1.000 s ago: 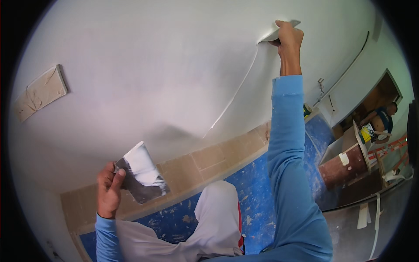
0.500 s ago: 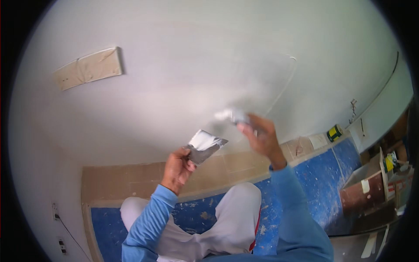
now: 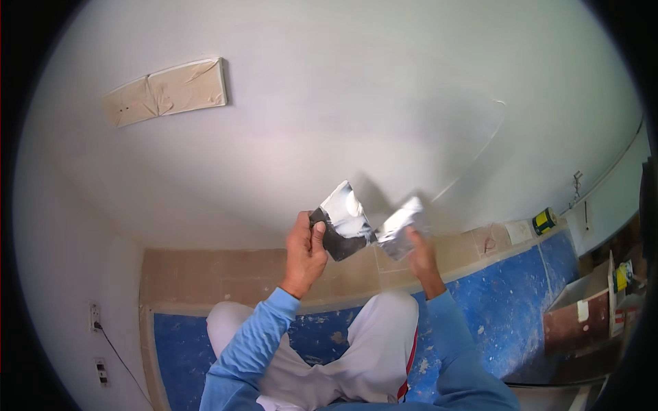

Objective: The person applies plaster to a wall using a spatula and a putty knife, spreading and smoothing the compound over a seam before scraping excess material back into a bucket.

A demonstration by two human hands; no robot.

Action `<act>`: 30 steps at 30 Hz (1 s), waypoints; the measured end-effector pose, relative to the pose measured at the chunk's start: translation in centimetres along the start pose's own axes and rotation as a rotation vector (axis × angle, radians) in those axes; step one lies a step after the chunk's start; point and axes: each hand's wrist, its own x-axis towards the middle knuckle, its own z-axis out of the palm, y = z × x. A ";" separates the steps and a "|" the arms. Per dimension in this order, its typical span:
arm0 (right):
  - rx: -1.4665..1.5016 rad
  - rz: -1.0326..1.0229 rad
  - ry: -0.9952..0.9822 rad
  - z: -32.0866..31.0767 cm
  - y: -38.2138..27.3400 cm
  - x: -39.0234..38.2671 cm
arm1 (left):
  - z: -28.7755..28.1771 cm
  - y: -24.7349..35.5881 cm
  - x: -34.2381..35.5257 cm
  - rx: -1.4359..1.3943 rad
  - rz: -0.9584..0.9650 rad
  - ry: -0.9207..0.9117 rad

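Note:
In front of the pale wall (image 3: 295, 123), my left hand (image 3: 305, 250) grips a flat metal putty knife (image 3: 340, 245) by its lower left side. White putty (image 3: 348, 205) lies over the upper part of that blade. My right hand (image 3: 422, 252) is closed on a second putty knife (image 3: 399, 236), blurred by motion, with white on its upper edge. The two blades meet or nearly meet at their near corners; I cannot tell if they touch. Fingers of the right hand are partly hidden behind its blade.
A beige covered panel (image 3: 185, 89) sticks out of the wall at upper left. Below run tan tiles (image 3: 205, 274) and a paint-spattered blue floor covering (image 3: 480, 301). A yellow-and-dark can (image 3: 545, 220) and a brown box (image 3: 579, 318) stand at right. A corded outlet (image 3: 94, 318) is at left.
My right hand has come down from the wall, bringing its putty knife beside the left one. My left hand has moved slightly up and right in the picture, as the view shifted.

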 end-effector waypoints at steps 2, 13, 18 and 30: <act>0.327 0.054 -0.129 0.2 -0.5 -0.4 | 0.4 -0.2 -0.9 -0.110 -0.133 0.030; 0.748 0.263 -0.324 -2.5 8.9 1.0 | 0.8 -4.2 -4.6 0.931 0.235 -0.992; 0.851 0.336 -0.076 -7.9 18.9 4.0 | -0.9 -6.7 -4.3 1.015 0.107 -0.957; 0.863 0.282 0.193 -15.7 28.9 11.3 | 0.0 -3.0 -2.9 0.821 0.137 -1.039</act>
